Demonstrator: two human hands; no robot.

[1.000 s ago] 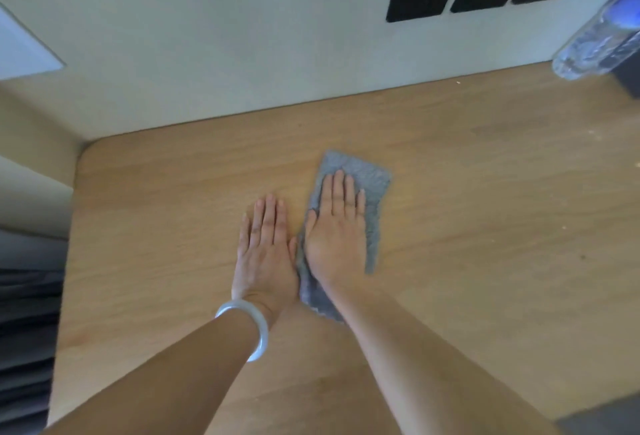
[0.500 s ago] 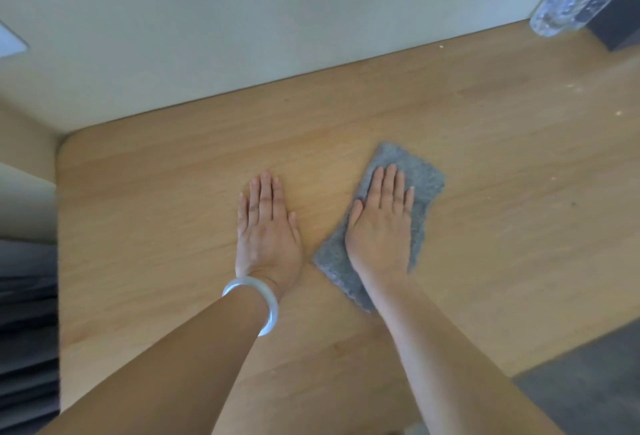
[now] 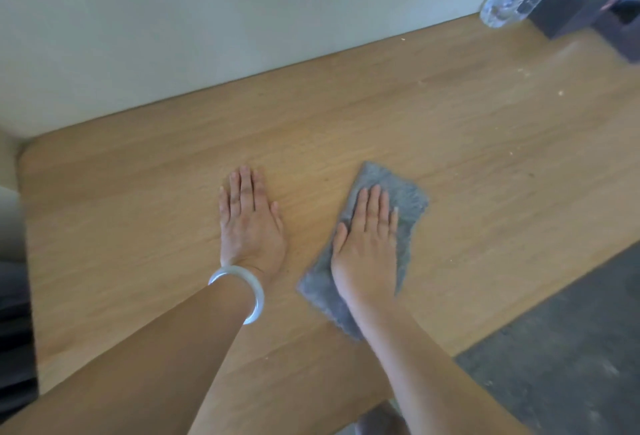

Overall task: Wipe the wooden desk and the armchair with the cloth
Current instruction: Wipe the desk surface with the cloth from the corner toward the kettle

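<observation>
Midway along the desk (image 3: 485, 164), nearer its front edge, right hand (image 3: 367, 247) presses the cloth (image 3: 408, 199), fingers straight and together. Left hand (image 3: 251, 223) rests flat beside. Cloth appears soft, light; best controlled under the palm.

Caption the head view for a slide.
Right hand presses cloth flat on desk; left hand rests flat beside it, apart.

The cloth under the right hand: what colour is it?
Grey, plain with a fuzzy texture. The cloth shows only in the head view, flat on the wooden desk.
</observation>
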